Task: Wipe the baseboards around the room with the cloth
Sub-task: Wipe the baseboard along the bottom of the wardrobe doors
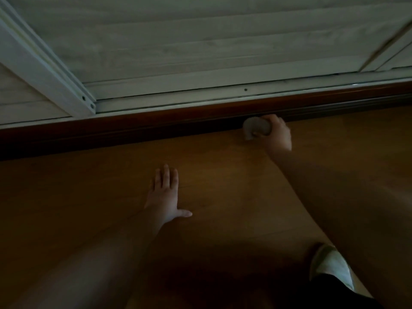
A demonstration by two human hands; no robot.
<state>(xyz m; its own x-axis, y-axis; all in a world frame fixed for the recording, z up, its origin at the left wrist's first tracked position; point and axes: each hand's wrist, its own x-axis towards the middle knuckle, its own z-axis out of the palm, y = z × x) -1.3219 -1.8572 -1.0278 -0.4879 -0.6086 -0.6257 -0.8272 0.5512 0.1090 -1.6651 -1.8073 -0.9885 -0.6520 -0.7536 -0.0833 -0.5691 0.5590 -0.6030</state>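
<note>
where the wooden floor (223, 175) meets the wall, a dark reddish-brown baseboard (133, 121) runs from the left edge of the frame up to the right edge, slightly rising toward the right. light is dim; detail is soft.

right arm: enters from the lower right of the frame, forearm bare, extended up and leftward to the baseboard at centre right. right hand (277, 132) is at the foot of the baseboard, wrist roughly straight, back of the hand toward the camera. fingers curled around a pale bunched cloth (255, 128); the cloth protrudes to the left of the knuckles. cloth lies against the lower face of the baseboard and appears to touch the floor just below it; exact contact line cannot be resolved in the shadow.

left arm: enters from the lower left, forearm bare, reaching up and rightward to the centre of the frame. left hand (166, 195) lies palm-down, flat on the floor, well apart from the baseboard. fingers straight, close together, pointing toward the wall; thumb spread out to the right. it holds nothing.

other items: above the baseboard, a white sliding-door track (223, 94) runs parallel to it, with a white frame upright (44, 63) slanting down from the upper left of the frame. pale horizontal slats (200, 41) fill the upper frame behind the track. a foot in a pale slipper (332, 266) sits on the floor at lower right, beside the right forearm.
</note>
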